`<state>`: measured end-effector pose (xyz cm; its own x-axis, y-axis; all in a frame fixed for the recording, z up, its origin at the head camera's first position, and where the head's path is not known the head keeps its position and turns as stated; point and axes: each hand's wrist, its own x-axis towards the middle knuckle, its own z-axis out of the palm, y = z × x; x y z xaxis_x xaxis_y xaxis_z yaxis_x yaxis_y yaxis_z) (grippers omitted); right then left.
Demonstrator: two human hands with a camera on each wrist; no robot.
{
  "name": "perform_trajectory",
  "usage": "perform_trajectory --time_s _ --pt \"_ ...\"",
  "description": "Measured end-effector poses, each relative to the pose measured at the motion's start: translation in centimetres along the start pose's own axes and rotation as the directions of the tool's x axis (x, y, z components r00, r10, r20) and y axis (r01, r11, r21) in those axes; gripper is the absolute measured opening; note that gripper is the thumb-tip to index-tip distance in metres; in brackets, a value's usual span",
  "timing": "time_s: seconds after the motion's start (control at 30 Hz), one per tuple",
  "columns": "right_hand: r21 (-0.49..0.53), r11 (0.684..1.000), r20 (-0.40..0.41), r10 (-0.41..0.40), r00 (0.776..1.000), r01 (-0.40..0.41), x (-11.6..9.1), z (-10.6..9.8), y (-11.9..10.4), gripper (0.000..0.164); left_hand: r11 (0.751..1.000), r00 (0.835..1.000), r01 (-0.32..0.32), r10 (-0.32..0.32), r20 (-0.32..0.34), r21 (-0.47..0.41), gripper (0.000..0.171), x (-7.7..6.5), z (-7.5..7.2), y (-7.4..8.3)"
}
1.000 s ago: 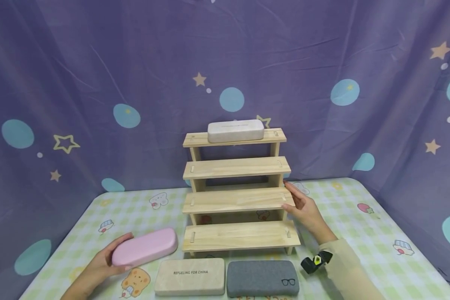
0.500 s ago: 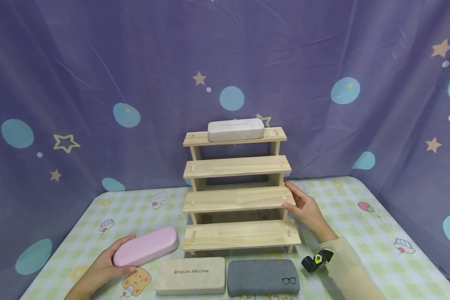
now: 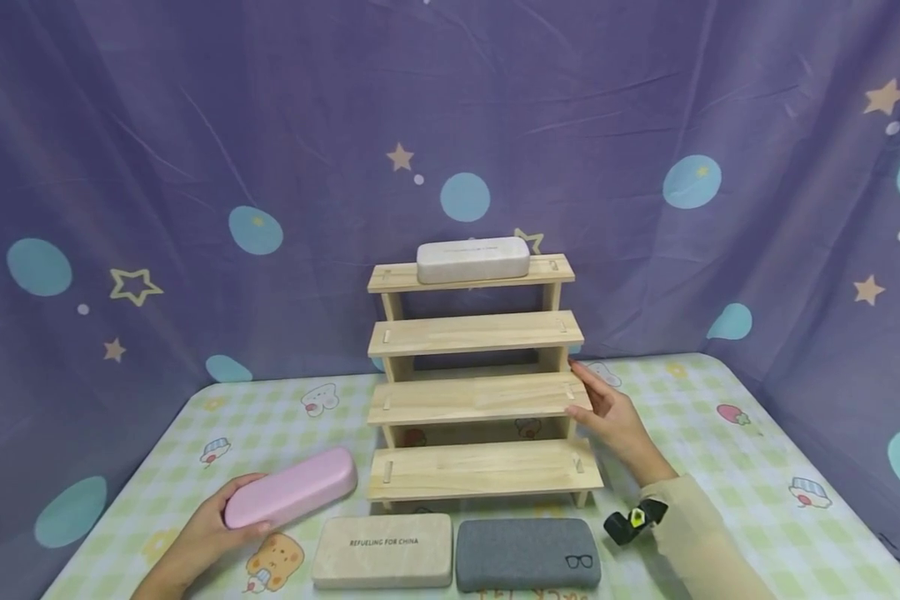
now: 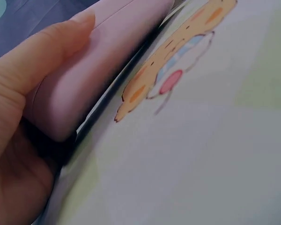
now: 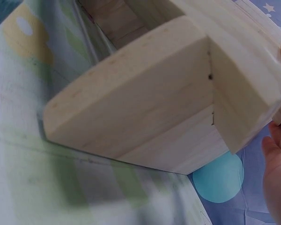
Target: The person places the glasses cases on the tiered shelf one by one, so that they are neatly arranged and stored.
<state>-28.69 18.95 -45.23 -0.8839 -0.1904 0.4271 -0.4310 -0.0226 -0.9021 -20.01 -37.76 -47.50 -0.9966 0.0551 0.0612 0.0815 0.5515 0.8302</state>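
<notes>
My left hand (image 3: 213,532) grips the near left end of a pink glasses case (image 3: 292,487), to the left of a four-tier wooden stepped rack. In the left wrist view the thumb lies along the side of the pink glasses case (image 4: 103,51), which is close over the tablecloth. My right hand (image 3: 621,423) holds the right side of the wooden stepped rack (image 3: 487,471), thumb at the end of its second board from the bottom and fingers behind. The right wrist view shows the rack's side panel (image 5: 145,103), with part of the right hand (image 5: 278,173) at the edge.
A whitish glasses case (image 3: 472,260) lies on the top board. In front of the rack lie a cream glasses case (image 3: 382,552) with lettering and a grey one (image 3: 528,555) with a glasses print. A purple curtain (image 3: 330,100) hangs behind the checked tablecloth (image 3: 727,492).
The pink glasses case has turned slightly in my left hand's hold, its far right end shifting a little up and away. My right hand keeps its place on the rack.
</notes>
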Motion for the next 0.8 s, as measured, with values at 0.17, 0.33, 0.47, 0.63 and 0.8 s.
perform_trajectory --time_s 0.17,0.33,0.47,0.63,0.8 --pt "0.004 1.000 0.009 -0.005 1.000 0.005 0.0 0.0 -0.1 0.066 0.999 1.000 0.024 -0.023 -0.009 0.026 0.066 0.1 -0.1 0.2" --pt "0.028 0.999 0.023 -0.017 1.000 0.016 -0.1 0.1 -0.2 0.066 0.999 0.999 0.042 -0.042 -0.015 0.018 0.067 0.0 -0.2 0.2" --pt "0.038 0.999 0.024 -0.015 1.000 0.014 -0.1 0.1 -0.1 0.067 0.998 0.998 0.062 -0.062 -0.005 0.010 0.067 0.0 -0.5 0.3" --pt "0.042 0.999 0.027 -0.010 1.000 0.009 -0.1 0.2 0.0 0.068 0.997 0.997 0.083 -0.083 -0.009 -0.005 0.067 -0.2 -1.4 0.9" --pt "0.040 0.999 0.015 -0.018 1.000 0.017 -0.1 0.1 0.0 0.068 0.999 1.000 0.022 -0.023 -0.018 -0.044 0.066 0.1 -2.1 1.6"
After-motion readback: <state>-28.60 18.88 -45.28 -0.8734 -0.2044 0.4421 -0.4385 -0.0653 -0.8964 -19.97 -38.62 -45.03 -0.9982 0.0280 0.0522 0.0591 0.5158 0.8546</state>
